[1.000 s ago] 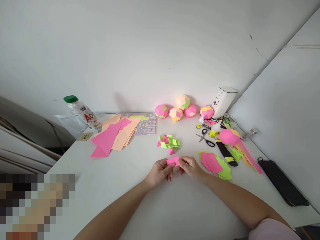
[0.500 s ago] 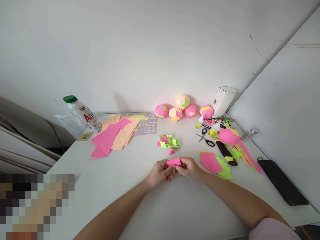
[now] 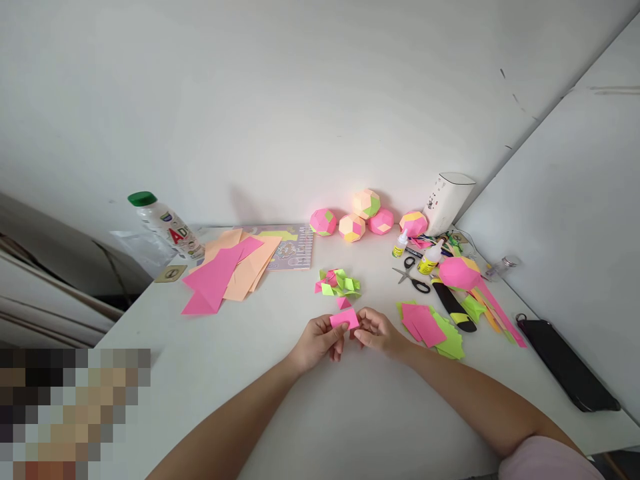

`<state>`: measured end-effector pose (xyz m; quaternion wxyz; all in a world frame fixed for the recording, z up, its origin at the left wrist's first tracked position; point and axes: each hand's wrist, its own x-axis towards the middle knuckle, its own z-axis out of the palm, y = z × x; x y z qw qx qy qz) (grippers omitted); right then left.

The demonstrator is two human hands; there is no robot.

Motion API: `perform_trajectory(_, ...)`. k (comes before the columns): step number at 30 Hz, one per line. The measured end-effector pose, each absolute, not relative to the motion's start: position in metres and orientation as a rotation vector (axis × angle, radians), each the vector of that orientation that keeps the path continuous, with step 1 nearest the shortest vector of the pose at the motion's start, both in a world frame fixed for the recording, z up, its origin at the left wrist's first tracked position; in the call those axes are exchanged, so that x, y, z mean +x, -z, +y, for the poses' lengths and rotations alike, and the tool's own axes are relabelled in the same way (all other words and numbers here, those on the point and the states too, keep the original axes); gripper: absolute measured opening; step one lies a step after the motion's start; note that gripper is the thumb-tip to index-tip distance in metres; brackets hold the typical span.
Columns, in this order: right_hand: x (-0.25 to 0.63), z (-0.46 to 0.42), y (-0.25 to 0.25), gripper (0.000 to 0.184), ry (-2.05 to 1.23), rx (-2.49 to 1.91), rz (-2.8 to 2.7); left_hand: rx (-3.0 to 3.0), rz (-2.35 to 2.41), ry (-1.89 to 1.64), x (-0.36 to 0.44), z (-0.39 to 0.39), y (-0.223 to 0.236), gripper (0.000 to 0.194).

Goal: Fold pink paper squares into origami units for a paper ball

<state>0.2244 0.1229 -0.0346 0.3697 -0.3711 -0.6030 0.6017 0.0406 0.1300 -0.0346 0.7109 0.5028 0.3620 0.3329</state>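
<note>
A small folded piece of pink paper (image 3: pixel 343 318) is pinched in my left hand (image 3: pixel 319 341), the thumb lying across its front. Right beside the paper's right edge is my right hand (image 3: pixel 380 331); its fingers are loosely curled, with thumb and forefinger apart. Just beyond my hands lies a small folded pink piece (image 3: pixel 343 303). Behind that is a little heap of folded green and pink paper pieces (image 3: pixel 341 283). To the right of my right hand, pink paper pieces (image 3: pixel 423 323) overlap green paper pieces (image 3: pixel 453 341).
Scissors (image 3: pixel 413 275), glue bottles (image 3: pixel 429 259), a box cutter (image 3: pixel 453 305) and a black case (image 3: pixel 565 363) lie on the right. Several paper balls (image 3: pixel 352 227) stand along the wall. Larger paper sheets (image 3: pixel 215 277) and a white bottle (image 3: pixel 167 227) are on the left.
The pink paper has turned to show a wider face in my left hand. My right hand has loosened from its right edge and its fingers have parted.
</note>
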Motion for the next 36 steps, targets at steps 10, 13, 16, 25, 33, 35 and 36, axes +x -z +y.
perform_trajectory(10,0.2225,0.1213,0.0363,0.013,-1.479,-1.006,-1.652,1.247,0.823,-0.681,0.0408,0.1252,0.0368,0.027)
perform_trajectory(13,0.2223,0.1208,0.0352,0.012,-1.479,-0.987,-1.657,1.278,0.784,-0.675,0.0403,0.125,0.0353,0.024)
perform_trajectory(16,0.2217,0.1197,0.0324,0.01,-1.472,-0.987,-1.658,1.304,0.794,-0.675,0.0406,0.1245,0.0345,0.023)
perform_trajectory(25,0.225,0.1225,0.0339,0.003,-1.565,-0.95,-1.569,1.277,0.776,-0.665,0.0418,0.1242,0.0305,0.018)
perform_trajectory(33,0.228,0.1246,0.0352,0.002,-1.632,-0.919,-1.462,1.218,0.826,-0.69,0.0405,0.1265,0.0334,0.022)
perform_trajectory(35,0.2278,0.1246,0.0344,0.002,-1.635,-0.928,-1.452,1.209,0.835,-0.697,0.0408,0.1268,0.0351,0.025)
perform_trajectory(36,0.2277,0.1245,0.0338,0.002,-1.635,-0.932,-1.449,1.205,0.839,-0.701,0.0409,0.1268,0.0357,0.026)
